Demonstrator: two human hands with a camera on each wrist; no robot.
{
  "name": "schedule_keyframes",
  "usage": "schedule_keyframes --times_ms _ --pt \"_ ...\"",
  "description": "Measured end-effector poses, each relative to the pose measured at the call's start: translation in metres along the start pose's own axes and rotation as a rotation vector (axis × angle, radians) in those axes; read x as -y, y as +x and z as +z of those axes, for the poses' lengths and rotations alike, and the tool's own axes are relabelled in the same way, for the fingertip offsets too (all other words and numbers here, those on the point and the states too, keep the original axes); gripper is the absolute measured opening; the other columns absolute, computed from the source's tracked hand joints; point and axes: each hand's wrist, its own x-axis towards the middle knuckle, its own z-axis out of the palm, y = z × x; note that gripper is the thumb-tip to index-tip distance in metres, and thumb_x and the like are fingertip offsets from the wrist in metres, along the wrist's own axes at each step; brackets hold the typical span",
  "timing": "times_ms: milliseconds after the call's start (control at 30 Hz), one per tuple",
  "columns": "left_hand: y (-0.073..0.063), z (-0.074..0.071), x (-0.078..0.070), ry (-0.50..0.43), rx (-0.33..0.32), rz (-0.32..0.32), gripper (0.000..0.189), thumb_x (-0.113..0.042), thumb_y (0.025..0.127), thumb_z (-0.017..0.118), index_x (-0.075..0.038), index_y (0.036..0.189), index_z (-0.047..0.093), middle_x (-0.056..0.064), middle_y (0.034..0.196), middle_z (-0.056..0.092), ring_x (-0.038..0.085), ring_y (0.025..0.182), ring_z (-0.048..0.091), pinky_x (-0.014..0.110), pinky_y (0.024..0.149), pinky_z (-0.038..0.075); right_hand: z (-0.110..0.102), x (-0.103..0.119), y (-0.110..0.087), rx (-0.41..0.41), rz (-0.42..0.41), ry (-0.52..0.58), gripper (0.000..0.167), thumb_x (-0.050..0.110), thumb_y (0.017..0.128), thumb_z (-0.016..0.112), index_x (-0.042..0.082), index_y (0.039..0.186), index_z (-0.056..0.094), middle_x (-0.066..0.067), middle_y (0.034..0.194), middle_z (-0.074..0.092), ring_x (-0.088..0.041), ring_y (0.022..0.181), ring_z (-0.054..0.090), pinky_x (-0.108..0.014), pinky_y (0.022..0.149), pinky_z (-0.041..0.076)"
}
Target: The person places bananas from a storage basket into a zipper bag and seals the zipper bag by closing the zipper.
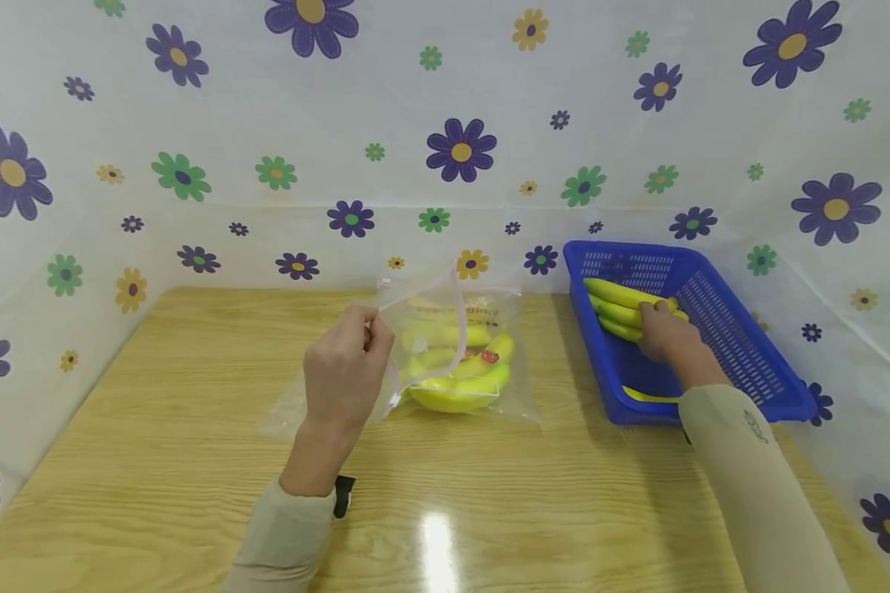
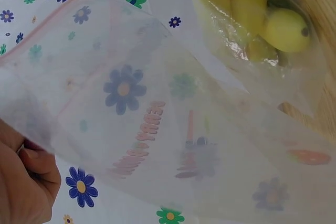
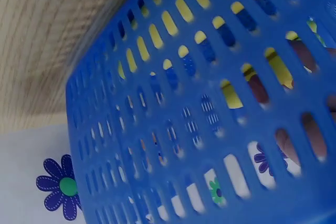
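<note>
My left hand point(image 1: 344, 371) pinches the edge of a clear zip bag point(image 1: 461, 309) and lifts its pink-lined mouth. Inside the bag, yellow bananas point(image 1: 460, 395) with red stickers lie on the table. The left wrist view shows the stretched plastic point(image 2: 131, 145) with pink print, and curled fingers point(image 2: 31, 182) at its edge. Reaching into the blue basket point(image 1: 589, 346), my right hand point(image 1: 667, 333) grips a bunch of bananas point(image 1: 615, 295) near one end. In the right wrist view the slotted basket wall point(image 3: 173, 93) partly hides that hand.
Another yellow banana point(image 1: 641, 397) is partly visible at the basket's near end, below the right forearm. The wooden table point(image 1: 156, 461) meets a flowered white sheet point(image 1: 252, 107) at the back and sides. The basket stands against the sheet on the right.
</note>
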Motion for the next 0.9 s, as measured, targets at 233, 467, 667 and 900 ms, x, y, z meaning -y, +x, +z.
schedule_keyframes --times_ms 233,467,667,900 --pt "0.001 -0.002 0.0 0.001 -0.003 0.003 0.008 0.008 0.083 0.058 0.002 0.078 0.059 0.005 0.055 0.048 0.013 0.042 0.034 0.026 0.037 0.027 0.003 -0.002 0.001 -0.071 -0.025 -0.017 0.04 0.004 0.093 0.05 -0.012 0.128 0.042 -0.037 0.122 0.042 -0.052 0.103 0.053 -0.063 0.083 0.048" --pt "0.001 -0.002 0.001 0.003 -0.006 -0.003 0.008 0.008 0.082 0.059 0.002 0.077 0.059 0.004 0.054 0.047 0.012 0.042 0.033 0.025 0.038 0.025 -0.003 -0.005 -0.002 -0.049 -0.014 0.059 0.06 0.024 0.096 0.053 -0.015 0.136 0.03 -0.037 0.12 0.044 -0.048 0.103 0.052 -0.062 0.085 0.047" --pt "0.001 -0.003 0.001 0.015 0.005 -0.009 0.008 0.008 0.083 0.058 0.002 0.077 0.059 0.005 0.054 0.047 0.013 0.042 0.033 0.025 0.038 0.026 -0.006 -0.008 -0.003 -0.033 0.012 0.077 0.063 0.038 0.101 0.043 -0.012 0.138 0.035 -0.036 0.121 0.045 -0.047 0.103 0.05 -0.064 0.088 0.045" --pt "0.001 -0.002 0.001 -0.001 -0.005 -0.013 0.009 0.008 0.082 0.059 0.001 0.077 0.059 0.004 0.054 0.048 0.013 0.041 0.034 0.025 0.038 0.026 -0.008 -0.014 -0.008 -0.037 -0.002 0.127 0.048 0.024 0.098 0.042 -0.01 0.133 0.039 -0.041 0.132 0.036 -0.055 0.114 0.045 -0.069 0.092 0.04"
